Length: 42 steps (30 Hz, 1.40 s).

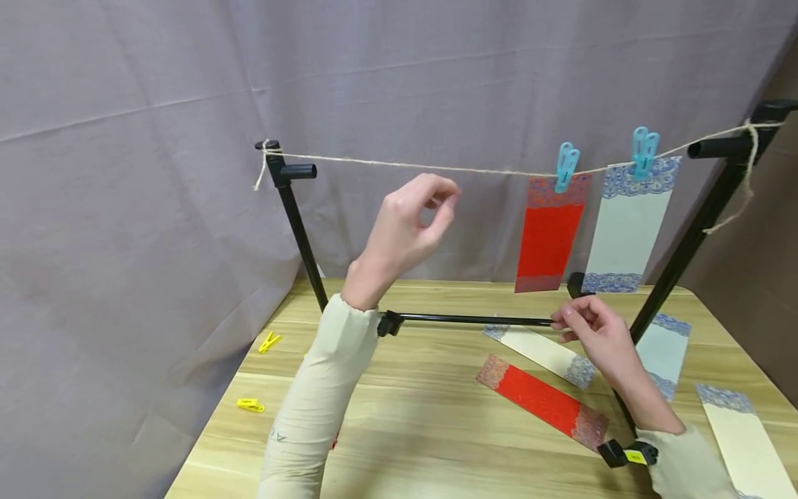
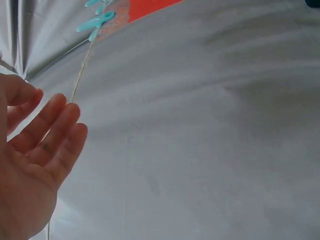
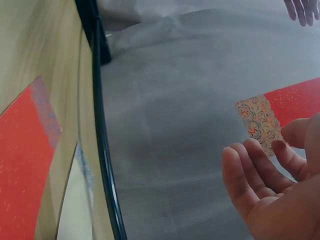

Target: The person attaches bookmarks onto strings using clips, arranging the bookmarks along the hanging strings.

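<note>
Your left hand (image 1: pixel 411 222) is raised close to the line (image 1: pixel 374 163), though I cannot tell whether it touches. Its thumb and forefinger curve toward each other, the rest of its fingers (image 2: pixel 72 147) are loosely bent, and nothing shows between them. Your right hand (image 1: pixel 595 333) is lower, overlapping the right end of the bar (image 1: pixel 474 319) in the head view; its fingers are slack and half curled, with nothing visible in their hold.

The hung red card (image 1: pixel 548 242) and hung pale card (image 1: pixel 630 229) dangle side by side toward the right post (image 1: pixel 682 256), under the left blue clip (image 1: pixel 567 168) and right blue clip (image 1: pixel 645 152).

Watch your left knuckles: a nudge on the line would probably set both cards swinging, and with one clip apiece, either could twist or slip out. The right blue clip sits where the line slopes down toward its neighbour, so a tug might slide the cards together. Raising your right hand straight up could bump their lower edges. Your right forearm passes the post's foot; a knock there could shake everything hanging. Your right sleeve (image 1: pixel 686 461) could also drag the loose red card (image 1: pixel 542 402) across the bench (image 1: pixel 424 443).
</note>
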Motion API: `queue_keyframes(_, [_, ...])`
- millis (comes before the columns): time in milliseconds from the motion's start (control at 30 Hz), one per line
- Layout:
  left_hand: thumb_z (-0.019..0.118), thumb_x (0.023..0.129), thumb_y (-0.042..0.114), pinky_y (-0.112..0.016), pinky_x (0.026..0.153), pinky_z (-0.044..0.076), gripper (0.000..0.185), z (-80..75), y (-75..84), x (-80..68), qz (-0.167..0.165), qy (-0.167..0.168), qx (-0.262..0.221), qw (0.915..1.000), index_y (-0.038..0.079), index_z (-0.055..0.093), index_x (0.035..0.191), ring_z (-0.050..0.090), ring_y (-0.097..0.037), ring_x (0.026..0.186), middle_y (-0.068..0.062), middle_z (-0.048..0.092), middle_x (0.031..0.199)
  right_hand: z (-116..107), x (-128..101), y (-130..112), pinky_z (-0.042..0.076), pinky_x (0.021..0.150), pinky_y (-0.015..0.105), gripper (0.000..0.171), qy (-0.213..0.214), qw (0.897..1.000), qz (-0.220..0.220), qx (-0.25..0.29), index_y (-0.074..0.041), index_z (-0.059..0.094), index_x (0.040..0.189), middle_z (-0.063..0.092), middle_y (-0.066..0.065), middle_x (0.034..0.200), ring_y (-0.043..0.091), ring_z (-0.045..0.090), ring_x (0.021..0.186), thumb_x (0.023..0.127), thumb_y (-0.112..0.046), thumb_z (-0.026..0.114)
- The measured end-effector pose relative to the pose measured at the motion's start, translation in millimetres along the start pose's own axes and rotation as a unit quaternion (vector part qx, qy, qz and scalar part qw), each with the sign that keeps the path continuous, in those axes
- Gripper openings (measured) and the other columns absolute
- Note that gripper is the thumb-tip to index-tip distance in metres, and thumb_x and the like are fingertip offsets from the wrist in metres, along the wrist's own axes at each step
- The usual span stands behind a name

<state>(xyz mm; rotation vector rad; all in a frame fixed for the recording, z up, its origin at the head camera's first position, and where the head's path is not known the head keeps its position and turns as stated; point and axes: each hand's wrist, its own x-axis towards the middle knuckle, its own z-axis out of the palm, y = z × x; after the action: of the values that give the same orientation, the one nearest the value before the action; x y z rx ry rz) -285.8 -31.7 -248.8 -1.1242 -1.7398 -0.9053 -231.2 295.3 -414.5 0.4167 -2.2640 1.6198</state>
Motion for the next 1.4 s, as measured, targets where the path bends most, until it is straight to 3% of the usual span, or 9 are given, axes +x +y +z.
queue_keyframes(133, [0.055,0.094,0.006,-0.023,0.075,0.053,0.013,-4.2,-5.2,-16.5,-0.02,-0.029,0.012,0.9993,0.003,0.067,0.096,0.062,-0.011,0.084,-0.005,0.068,0.091,-0.5,-4.6,2.4,0.059,0.064,0.026,0.019,-0.017,0.997,0.008,-0.077,0.004,0.054,0.11,0.068,-0.016,0.092,0.003,0.066,0.079,0.101,-0.013,0.053])
queue_keyframes(300, [0.054,0.096,0.01,-0.026,0.074,0.055,0.014,-7.4,-10.0,-40.1,-0.05,-0.062,0.011,0.9967,0.006,0.066,0.099,0.061,-0.01,0.083,-0.003,0.067,0.092,-2.2,-7.8,2.3,0.058,0.064,0.026,0.02,-0.047,0.991,0.015,-0.125,0.0,0.055,0.112,0.067,-0.017,0.092,0.004,0.067,0.079,0.101,-0.017,0.054])
queue_keyframes(467, [0.053,0.098,0.014,-0.023,0.074,0.055,0.015,-8.0,-11.0,-67.5,-0.097,-0.1,0.012,0.9902,0.008,0.066,0.102,0.061,-0.009,0.083,-0.002,0.067,0.094,-2.8,-10.9,6.2,0.057,0.063,0.026,0.018,-0.084,0.981,0.012,-0.174,-0.005,0.056,0.111,0.066,0.0,0.095,0.003,0.065,0.077,0.099,-0.018,0.058])
queue_keyframes(567, [0.053,0.098,0.016,-0.02,0.075,0.053,0.015,-9.8,-12.9,-84.2,-0.126,-0.124,0.023,0.984,0.01,0.066,0.104,0.062,-0.008,0.084,0.0,0.067,0.095,-2.3,-13.5,7.3,0.054,0.064,0.024,0.018,-0.112,0.971,0.013,-0.211,-0.009,0.057,0.11,0.065,0.007,0.098,0.0,0.061,0.081,0.097,-0.021,0.062])
queue_keyframes(833, [0.054,0.098,0.016,-0.025,0.069,0.055,0.014,-9.7,-21.9,-121.5,-0.177,-0.158,0.045,0.9704,0.012,0.067,0.103,0.062,-0.008,0.079,0.002,0.068,0.092,-9.5,-27.0,15.1,0.052,0.068,0.023,0.03,-0.212,0.933,0.046,-0.287,-0.012,0.058,0.113,0.065,0.006,0.105,0.007,0.061,0.087,0.092,-0.031,0.068])
queue_keyframes(1000, [0.056,0.097,0.017,-0.024,0.069,0.054,0.011,-11.4,-24.4,-146.2,-0.208,-0.208,0.073,0.9531,0.014,0.067,0.1,0.066,-0.007,0.081,0.004,0.07,0.092,-14.3,-38.9,24.1,0.051,0.067,0.023,0.046,-0.3,0.907,0.084,-0.283,-0.01,0.052,0.124,0.061,0.01,0.11,0.008,0.058,0.087,0.091,-0.036,0.069])
queue_keyframes(1200, [0.059,0.096,0.018,-0.027,0.067,0.054,0.009,-14.2,-27.7,-168.6,-0.206,-0.273,0.113,0.9327,0.014,0.066,0.1,0.068,-0.01,0.08,0.003,0.069,0.092,-21.1,-43.8,25.8,0.048,0.065,0.025,0.053,-0.327,0.887,0.095,-0.312,-0.011,0.05,0.127,0.059,0.008,0.109,0.017,0.055,0.093,0.087,-0.038,0.072])
queue_keyframes(1300, [0.061,0.096,0.021,-0.029,0.064,0.053,0.012,-18.4,-27.1,-181.3,-0.221,-0.315,0.125,0.9144,0.013,0.065,0.103,0.067,-0.013,0.078,-0.001,0.07,0.093,-23.1,-45.8,26.8,0.05,0.069,0.029,0.056,-0.332,0.877,0.092,-0.336,-0.011,0.051,0.127,0.058,0.008,0.115,0.022,0.057,0.1,0.085,-0.04,0.074])
queue_keyframes(1400, [0.063,0.095,0.025,-0.031,0.064,0.053,0.018,-21.5,-27.2,-192.5,-0.246,-0.361,0.138,0.8889,0.012,0.065,0.107,0.066,-0.015,0.078,-0.003,0.07,0.094,-23.7,-47.8,28.0,0.05,0.07,0.029,0.059,-0.329,0.866,0.097,-0.363,-0.012,0.051,0.127,0.058,0.008,0.12,0.021,0.056,0.101,0.083,-0.044,0.075])
